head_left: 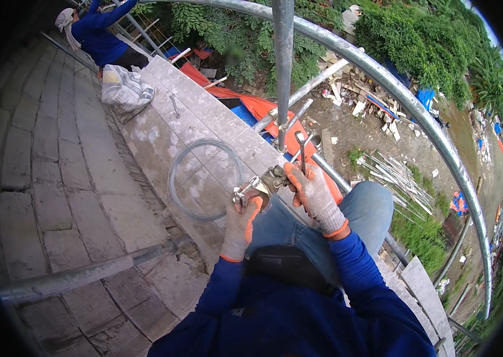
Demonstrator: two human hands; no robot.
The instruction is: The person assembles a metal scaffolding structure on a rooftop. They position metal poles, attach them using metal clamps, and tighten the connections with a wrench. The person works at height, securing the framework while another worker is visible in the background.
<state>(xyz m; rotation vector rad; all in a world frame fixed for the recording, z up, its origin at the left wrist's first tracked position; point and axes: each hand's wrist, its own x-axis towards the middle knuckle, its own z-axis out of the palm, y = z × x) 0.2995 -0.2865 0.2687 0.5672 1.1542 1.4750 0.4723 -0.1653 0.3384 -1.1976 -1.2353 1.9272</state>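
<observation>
In grey gloves with orange fingertips, both my hands meet above my lap. My left hand (243, 223) is closed around one end of a metal scaffold clamp (272, 178), whose near part is shiny and far part darker and dirty. The fingers of my right hand (318, 193) wrap a wrench (302, 150), its open jaw pointing up and away from me. That hand also sits against the right side of the clamp; whether it grips the clamp cannot be seen. A coil of grey wire (171, 189) lies on the planks left of my hands.
A second wrench (174, 106) and a white sack (125, 89) rest farther along the planks (162, 134). Beyond, a person in blue (102, 37) works. An upright pipe (283, 71) and a curved rail (403, 107) border the drop at right. Left is a block wall (67, 178).
</observation>
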